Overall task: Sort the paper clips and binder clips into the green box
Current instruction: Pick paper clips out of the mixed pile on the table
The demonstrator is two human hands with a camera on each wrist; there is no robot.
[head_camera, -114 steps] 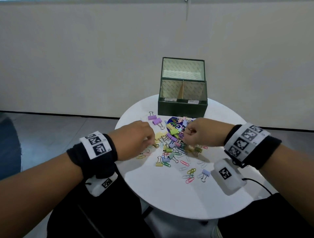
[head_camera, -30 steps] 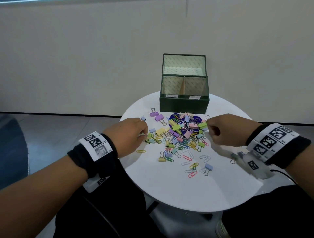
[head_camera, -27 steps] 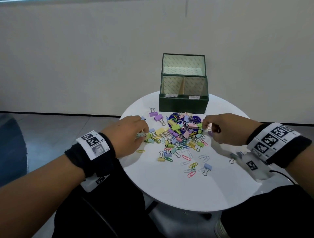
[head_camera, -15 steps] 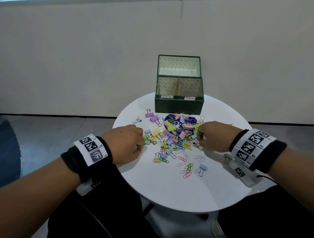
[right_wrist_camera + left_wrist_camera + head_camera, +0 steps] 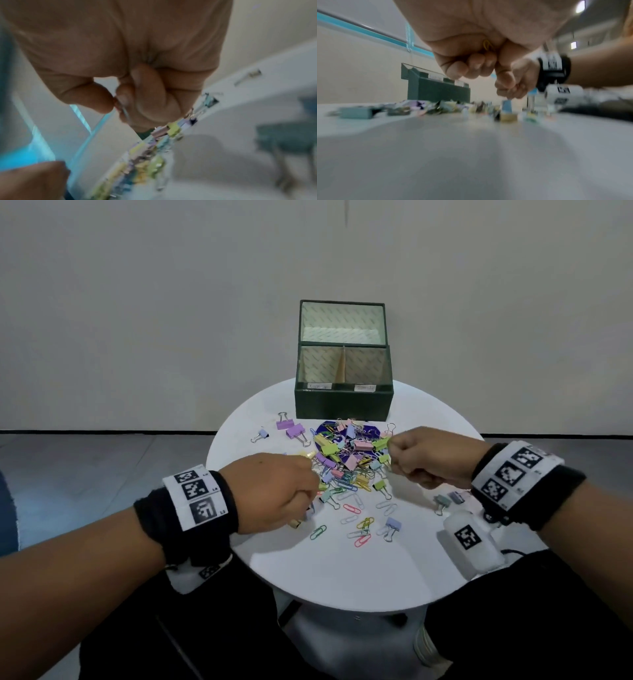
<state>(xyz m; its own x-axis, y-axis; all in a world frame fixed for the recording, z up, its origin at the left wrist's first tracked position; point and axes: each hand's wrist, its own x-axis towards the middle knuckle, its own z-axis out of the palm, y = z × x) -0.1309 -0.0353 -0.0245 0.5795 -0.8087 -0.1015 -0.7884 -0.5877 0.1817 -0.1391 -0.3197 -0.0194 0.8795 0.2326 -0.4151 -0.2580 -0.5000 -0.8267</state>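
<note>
A green box (image 5: 342, 405) with two compartments stands open at the far side of the round white table (image 5: 342, 577). In front of it lies a pile of coloured paper clips and binder clips (image 5: 346, 460). My left hand (image 5: 311, 487) is curled at the pile's left edge. In the left wrist view this left hand (image 5: 481, 67) is a fist with a yellow paper clip (image 5: 487, 45) showing in the palm. My right hand (image 5: 392, 453) is curled at the pile's right edge. In the blurred right wrist view the right hand (image 5: 116, 102) pinches a thin paper clip (image 5: 124, 112) between thumb and forefinger.
The box lid (image 5: 342, 320) stands upright behind the compartments, close to the wall. Purple binder clips (image 5: 291, 429) lie loose left of the pile, and two grey ones (image 5: 445, 501) sit by my right wrist. Loose paper clips (image 5: 359, 525) are scattered toward the near side.
My left hand has moved right, into the pile's left edge. My right hand has shifted a little toward the far side of the pile. Both stay curled.
</note>
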